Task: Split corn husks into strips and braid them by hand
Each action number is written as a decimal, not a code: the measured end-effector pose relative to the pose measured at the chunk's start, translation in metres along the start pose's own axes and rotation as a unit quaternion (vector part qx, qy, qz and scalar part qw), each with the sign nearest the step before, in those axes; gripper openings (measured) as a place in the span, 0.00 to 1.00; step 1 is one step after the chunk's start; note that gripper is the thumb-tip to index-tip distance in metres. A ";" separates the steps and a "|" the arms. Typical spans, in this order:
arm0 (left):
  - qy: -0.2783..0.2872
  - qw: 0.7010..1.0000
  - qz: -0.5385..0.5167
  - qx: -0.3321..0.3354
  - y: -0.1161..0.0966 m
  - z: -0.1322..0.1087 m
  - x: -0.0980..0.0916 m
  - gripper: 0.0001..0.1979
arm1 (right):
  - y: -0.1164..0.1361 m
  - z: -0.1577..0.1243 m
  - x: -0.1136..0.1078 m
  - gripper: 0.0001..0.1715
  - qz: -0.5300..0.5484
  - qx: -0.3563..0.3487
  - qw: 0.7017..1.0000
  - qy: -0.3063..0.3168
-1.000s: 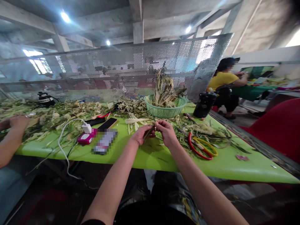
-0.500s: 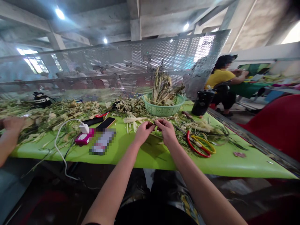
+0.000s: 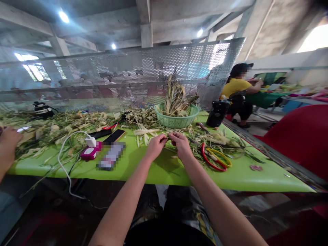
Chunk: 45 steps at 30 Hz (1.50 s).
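My left hand (image 3: 155, 147) and my right hand (image 3: 180, 144) meet fingertip to fingertip above the green tabletop (image 3: 164, 171). Both are closed in a pinch; whatever lies between the fingertips is small and dark, too small to name. Just behind them lies a pale dry husk strip (image 3: 145, 132). Dried husks (image 3: 174, 97) stand in a light green plastic basket (image 3: 176, 121) farther back. To the right of my right hand, a tool with one red handle (image 3: 208, 162) and one yellow handle (image 3: 222, 157) rests on green plant scraps.
Left of my hands lie a dark phone (image 3: 114, 136), a pixelated phone-like object (image 3: 111, 157) and a magenta power socket (image 3: 89, 152) with a white charger. A co-worker's hand (image 3: 10, 136) is at far left. A black bottle (image 3: 217, 112) stands right, near a red chair (image 3: 294, 133).
My view has turned slightly, so most things sit a little farther left. My hands stay pinched together at nearly the same spot. The co-worker's hand at far left has shifted outward.
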<state>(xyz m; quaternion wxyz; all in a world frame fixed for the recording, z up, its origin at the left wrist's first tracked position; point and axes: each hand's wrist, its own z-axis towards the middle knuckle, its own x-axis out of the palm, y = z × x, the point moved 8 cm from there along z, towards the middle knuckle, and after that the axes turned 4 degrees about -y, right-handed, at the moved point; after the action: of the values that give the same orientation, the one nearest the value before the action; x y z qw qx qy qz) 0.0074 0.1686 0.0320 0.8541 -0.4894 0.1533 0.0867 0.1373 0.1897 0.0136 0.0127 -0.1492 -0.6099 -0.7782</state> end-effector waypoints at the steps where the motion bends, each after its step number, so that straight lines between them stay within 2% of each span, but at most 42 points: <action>1: -0.002 0.999 -0.033 -0.018 0.004 0.000 0.001 0.09 | 0.000 0.000 -0.001 0.20 0.008 0.001 1.000 -0.002; 5: -0.035 0.977 -0.184 -0.097 0.024 0.004 -0.001 0.10 | -0.001 0.000 -0.001 0.20 0.052 0.028 0.998 -0.004; 8: -0.062 0.960 -0.245 -0.118 0.031 0.005 -0.005 0.11 | -0.003 -0.001 0.001 0.22 0.041 0.045 0.998 0.011; 16: -0.084 0.944 -0.284 -0.144 0.026 0.002 -0.009 0.12 | 0.007 -0.005 0.010 0.22 -0.037 -0.024 0.998 0.048; 23: -0.092 0.937 -0.309 -0.136 0.032 0.004 -0.009 0.12 | 0.010 -0.004 0.013 0.23 -0.069 -0.052 0.995 0.044; 33: -0.078 0.932 -0.318 -0.156 0.030 0.002 -0.008 0.13 | 0.009 -0.007 0.013 0.22 -0.034 -0.024 0.998 0.055; 45: -0.070 0.929 -0.323 -0.166 0.035 0.002 -0.006 0.15 | 0.011 -0.006 0.013 0.20 -0.041 -0.041 0.997 0.048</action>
<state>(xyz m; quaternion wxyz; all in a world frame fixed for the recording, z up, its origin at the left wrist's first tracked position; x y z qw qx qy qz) -0.0080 0.1880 0.0066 0.7509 -0.6401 -0.0896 -0.1356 0.1260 0.1835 0.0255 0.0039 -0.0875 -0.5818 -0.8086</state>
